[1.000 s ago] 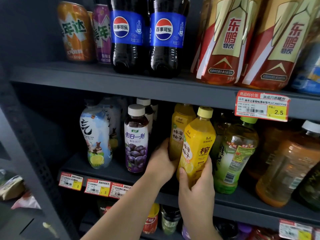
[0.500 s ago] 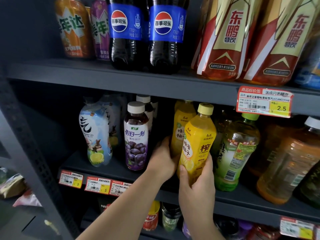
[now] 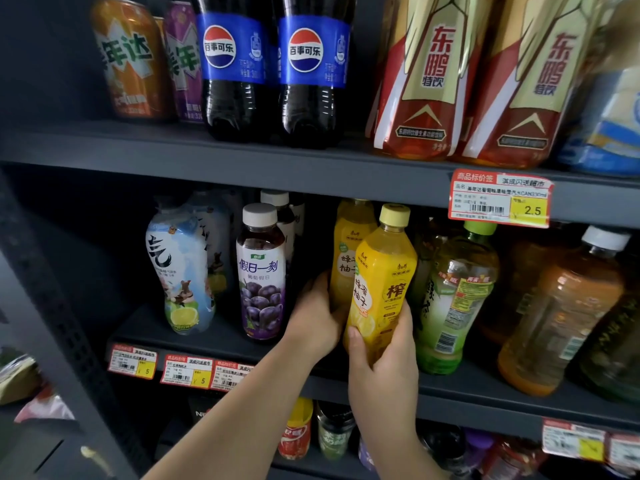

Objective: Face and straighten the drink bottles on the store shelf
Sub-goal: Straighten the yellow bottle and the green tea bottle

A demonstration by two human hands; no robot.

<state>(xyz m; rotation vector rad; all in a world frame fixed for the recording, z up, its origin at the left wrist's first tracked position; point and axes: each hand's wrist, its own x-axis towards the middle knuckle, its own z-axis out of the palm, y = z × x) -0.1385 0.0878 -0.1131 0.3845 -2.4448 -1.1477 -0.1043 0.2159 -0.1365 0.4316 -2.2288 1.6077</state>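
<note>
Head view: dark grey metal shelf [image 3: 214, 336], middle tier, holds the row. Green-capped clear plastic tea bottle [image 3: 450, 299] stands just right of the front yellow plastic juice bottle [image 3: 379, 289], tilted, right hand [image 3: 381, 362] wrapped round its base. Left hand [image 3: 317, 317] cups the rear yellow bottle [image 3: 348, 251]. Risk: turning the tilted front bottle could knock over the tea.

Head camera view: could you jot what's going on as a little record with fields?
place: dark store shelf, middle tier
left hand: grip on the rear yellow bottle
right hand: grip low on the front yellow bottle, tilted
left neighbour: grape drink bottle, upright
right neighbour: green tea bottle
above: two cola bottles
</note>
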